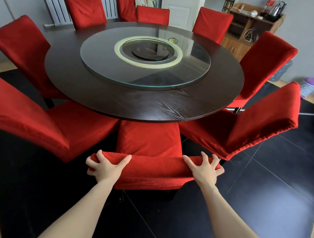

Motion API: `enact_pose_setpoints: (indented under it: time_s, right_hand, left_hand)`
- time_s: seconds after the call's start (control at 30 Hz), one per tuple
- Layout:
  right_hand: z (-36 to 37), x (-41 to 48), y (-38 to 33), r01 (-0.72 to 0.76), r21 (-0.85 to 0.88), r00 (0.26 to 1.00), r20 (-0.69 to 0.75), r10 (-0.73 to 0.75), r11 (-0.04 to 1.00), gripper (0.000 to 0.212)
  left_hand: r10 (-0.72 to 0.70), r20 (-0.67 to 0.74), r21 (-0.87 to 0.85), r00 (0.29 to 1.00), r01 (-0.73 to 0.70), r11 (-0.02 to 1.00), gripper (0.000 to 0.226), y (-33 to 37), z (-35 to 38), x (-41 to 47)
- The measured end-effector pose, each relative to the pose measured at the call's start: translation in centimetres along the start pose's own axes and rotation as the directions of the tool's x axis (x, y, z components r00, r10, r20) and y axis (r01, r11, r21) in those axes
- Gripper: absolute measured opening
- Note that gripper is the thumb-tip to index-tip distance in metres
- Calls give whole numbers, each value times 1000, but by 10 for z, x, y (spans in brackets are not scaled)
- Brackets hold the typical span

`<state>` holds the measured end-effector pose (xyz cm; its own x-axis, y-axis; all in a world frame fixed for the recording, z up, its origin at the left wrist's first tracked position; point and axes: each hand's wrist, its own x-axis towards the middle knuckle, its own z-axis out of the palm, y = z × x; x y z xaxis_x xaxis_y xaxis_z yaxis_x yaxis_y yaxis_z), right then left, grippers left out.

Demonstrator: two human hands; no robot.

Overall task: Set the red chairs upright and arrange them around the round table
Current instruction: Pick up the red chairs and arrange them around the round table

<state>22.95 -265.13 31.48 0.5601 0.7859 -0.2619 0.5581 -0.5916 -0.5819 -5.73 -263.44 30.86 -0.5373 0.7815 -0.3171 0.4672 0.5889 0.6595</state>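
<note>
Eight red chairs point(262, 63) stand upright around one round table point(153, 107). Both arms reach forward. The left hand point(105, 166) and the right hand point(203, 170) each grab the top of the nearest chair point(147, 140), at the bottom middle of the frame.

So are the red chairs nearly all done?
Nearly. Seven red cloth-covered chairs stand upright around the round dark wooden table. The eighth, nearest chair is upright too; the left hand and right hand grip its backrest top, probably pushing it in. Left: that final push, and maybe the spare red-covered chairs by the white radiator.
</note>
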Motion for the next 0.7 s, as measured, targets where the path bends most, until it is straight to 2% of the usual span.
enact_pose_setpoints:
  time_s: [0.13, 0.23, 0.37, 0.7]
  right_hand:
    - [-3, -1, 1, -8, 6, 1000, 21, 8, 1000, 92]
    - [-7, 0, -3, -12, 26, 1000, 22, 12, 1000, 91]
    - [-22, 0, -18, -9, 100, 1000, -15, 10, 995, 87]
    - [-119, 36, -35, 142, 255, 974, -209, -89, 956, 78]
  left_hand:
    - [1, -2, 15, 1000, -1, 1000, 111, -1, -4, -4]
    - [40, -39, 89, 998, -36, 995, 110, 6, -12, -6]
    - [120, -40, 95, 992, -115, 989, 105, 34, -19, -9]
    - [327, 84, -137, 941, -315, 939, 99, 164, 17, -55]
